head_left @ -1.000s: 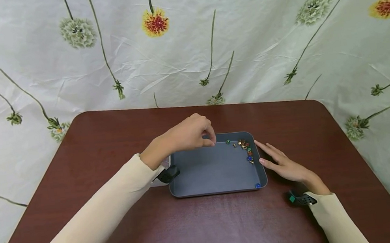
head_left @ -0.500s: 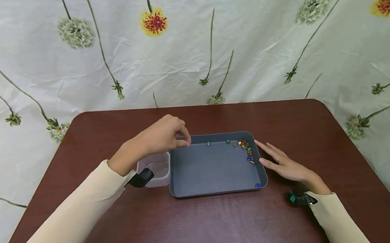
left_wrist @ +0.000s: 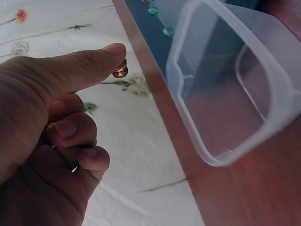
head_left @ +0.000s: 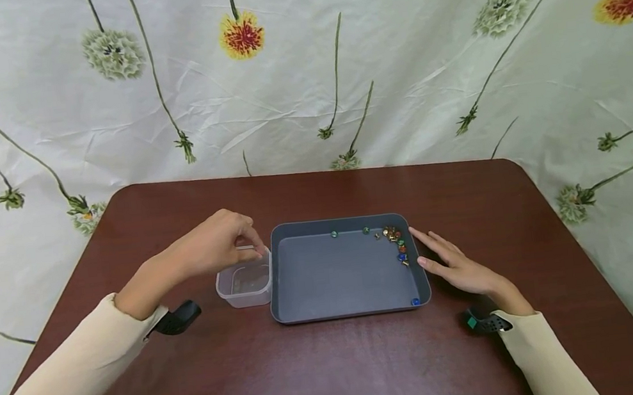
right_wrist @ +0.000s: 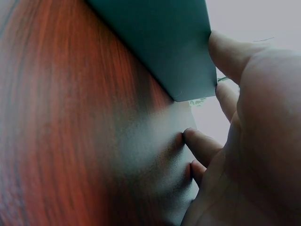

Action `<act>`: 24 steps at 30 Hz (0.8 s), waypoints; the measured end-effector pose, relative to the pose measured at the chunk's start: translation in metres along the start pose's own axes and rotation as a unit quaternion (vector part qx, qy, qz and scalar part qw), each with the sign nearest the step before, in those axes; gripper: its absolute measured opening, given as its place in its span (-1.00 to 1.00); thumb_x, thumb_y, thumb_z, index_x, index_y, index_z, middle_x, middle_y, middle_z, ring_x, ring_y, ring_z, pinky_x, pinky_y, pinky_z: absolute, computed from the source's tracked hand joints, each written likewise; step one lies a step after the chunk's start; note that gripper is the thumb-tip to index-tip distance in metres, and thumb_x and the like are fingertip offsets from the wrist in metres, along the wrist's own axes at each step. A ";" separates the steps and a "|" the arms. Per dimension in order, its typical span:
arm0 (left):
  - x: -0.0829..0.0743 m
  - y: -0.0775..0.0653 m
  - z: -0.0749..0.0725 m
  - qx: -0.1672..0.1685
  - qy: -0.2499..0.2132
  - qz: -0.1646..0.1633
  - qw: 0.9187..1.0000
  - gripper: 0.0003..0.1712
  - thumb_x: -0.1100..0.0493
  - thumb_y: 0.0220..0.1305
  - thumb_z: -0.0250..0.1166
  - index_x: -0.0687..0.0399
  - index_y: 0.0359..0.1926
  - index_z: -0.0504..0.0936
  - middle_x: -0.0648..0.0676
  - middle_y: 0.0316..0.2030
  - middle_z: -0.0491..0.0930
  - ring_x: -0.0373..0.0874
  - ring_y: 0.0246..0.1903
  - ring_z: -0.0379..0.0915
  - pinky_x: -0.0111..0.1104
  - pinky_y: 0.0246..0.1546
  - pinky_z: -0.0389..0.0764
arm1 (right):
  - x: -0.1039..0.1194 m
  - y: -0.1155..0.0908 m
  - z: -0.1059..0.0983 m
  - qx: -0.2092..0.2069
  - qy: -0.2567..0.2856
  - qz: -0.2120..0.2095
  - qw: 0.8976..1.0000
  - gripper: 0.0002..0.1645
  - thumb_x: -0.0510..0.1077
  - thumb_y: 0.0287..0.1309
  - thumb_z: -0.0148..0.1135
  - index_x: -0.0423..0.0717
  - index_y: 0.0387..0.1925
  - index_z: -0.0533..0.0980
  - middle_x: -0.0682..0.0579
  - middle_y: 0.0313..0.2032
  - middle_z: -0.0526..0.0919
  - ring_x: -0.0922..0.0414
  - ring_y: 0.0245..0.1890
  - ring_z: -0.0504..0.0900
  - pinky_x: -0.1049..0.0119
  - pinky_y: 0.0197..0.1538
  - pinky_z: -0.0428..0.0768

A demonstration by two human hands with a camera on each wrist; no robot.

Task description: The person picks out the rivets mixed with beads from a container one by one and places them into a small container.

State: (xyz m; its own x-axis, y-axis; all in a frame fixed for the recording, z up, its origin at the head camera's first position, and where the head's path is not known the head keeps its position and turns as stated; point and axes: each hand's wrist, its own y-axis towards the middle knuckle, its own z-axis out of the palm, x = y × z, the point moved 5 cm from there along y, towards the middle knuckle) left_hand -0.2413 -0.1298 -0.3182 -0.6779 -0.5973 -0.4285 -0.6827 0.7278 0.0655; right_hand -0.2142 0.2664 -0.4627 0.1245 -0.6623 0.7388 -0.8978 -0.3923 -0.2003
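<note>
My left hand (head_left: 214,243) hovers over the near-left of a clear plastic container (head_left: 245,290). Between thumb and fingertip it pinches a small shiny gold spool-shaped piece (left_wrist: 120,70); its exact kind is unclear. Under it, the other fingers curl loosely. To the right of the container lies a shallow grey tray (head_left: 337,285). Several small gold pieces (head_left: 391,234), with a few red, green and blue ones, cluster along the tray's right side. My right hand (head_left: 463,269) rests beside that side, fingers extended, thumb and index fingertip touching the tray wall (right_wrist: 178,52).
A lone blue bead-like piece (head_left: 415,301) sits in the tray's near right corner. Two green ones lie along its far side, including this green piece (head_left: 334,234). The brown table (head_left: 323,370) ends at a hanging flowered cloth (head_left: 283,98).
My left hand has moved left, from above the tray to above the container, uncovering the tray's left part, a green piece and the container. The right hand has stayed against the tray.
</note>
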 end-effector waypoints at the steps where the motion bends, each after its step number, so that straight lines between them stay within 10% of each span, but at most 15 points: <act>1: 0.002 -0.004 0.000 -0.001 -0.002 -0.004 1.000 -0.88 0.33 0.05 0.51 0.00 -0.43 0.82 -0.17 -0.63 0.30 -0.33 -0.56 0.19 -0.46 -0.50 0.30 | 0.001 0.000 0.000 0.000 0.000 0.001 1.000 -0.22 0.11 0.51 -0.01 0.33 0.60 -0.08 -0.13 0.59 -0.13 -0.31 0.55 -0.36 -0.61 0.25 -0.26; 24: 0.026 -0.027 0.017 0.013 -0.012 -0.053 0.998 -0.91 0.33 0.10 0.49 0.05 -0.40 0.81 -0.14 -0.58 0.41 -0.29 -0.53 0.26 -0.45 -0.52 0.34 | 0.001 0.000 0.000 -0.001 0.005 0.000 1.000 -0.22 0.11 0.52 -0.02 0.34 0.60 -0.09 -0.12 0.60 -0.14 -0.31 0.55 -0.38 -0.61 0.25 -0.27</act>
State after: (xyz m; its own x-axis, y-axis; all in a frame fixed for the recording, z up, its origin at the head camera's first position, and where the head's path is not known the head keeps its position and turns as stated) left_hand -0.2359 -0.1599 -0.3464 -0.5958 -0.6625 -0.4540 -0.7421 0.6703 -0.0042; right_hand -0.2143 0.2661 -0.4621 0.1212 -0.6559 0.7451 -0.8982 -0.3919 -0.1989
